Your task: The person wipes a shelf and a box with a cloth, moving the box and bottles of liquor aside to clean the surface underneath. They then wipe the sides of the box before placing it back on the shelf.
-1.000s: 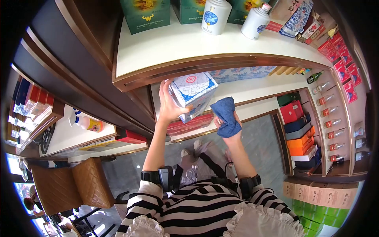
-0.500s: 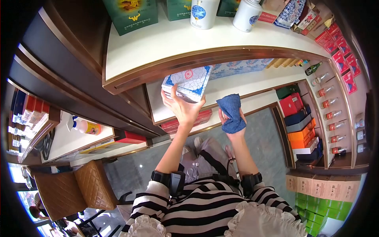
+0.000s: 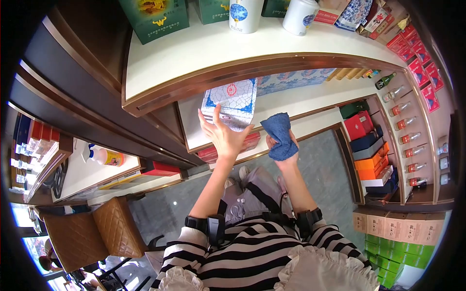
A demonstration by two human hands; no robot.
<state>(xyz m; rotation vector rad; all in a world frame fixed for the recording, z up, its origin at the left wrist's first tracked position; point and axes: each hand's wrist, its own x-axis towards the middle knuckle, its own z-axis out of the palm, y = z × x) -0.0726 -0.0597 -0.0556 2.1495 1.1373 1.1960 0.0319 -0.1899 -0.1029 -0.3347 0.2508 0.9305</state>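
Observation:
A white box with blue corner patterns and a red round emblem [image 3: 231, 92] sits on the lower shelf, partly under the upper shelf's edge. My left hand [image 3: 224, 138] is at its near side, thumb and fingers spread, with fingertips at the front face; whether they all touch it I cannot make out. The hand is open rather than wrapped round the box. To the right, my right hand [image 3: 287, 157] grips a crumpled dark blue cloth [image 3: 279, 136], which covers most of its fingers.
The upper shelf [image 3: 194, 65] juts out above the box, carrying green boxes [image 3: 155, 19] and white jars [image 3: 244, 17]. A blue floral box [image 3: 296, 80] stands farther right on the lower shelf [image 3: 272, 107]. Small bottles [image 3: 407, 138] line the right side; a brown chair [image 3: 116, 228] is at left.
The box has turned straighter on the shelf, and my left hand has loosened, its thumb now lower beside the box. My right hand and the cloth have shifted slightly left.

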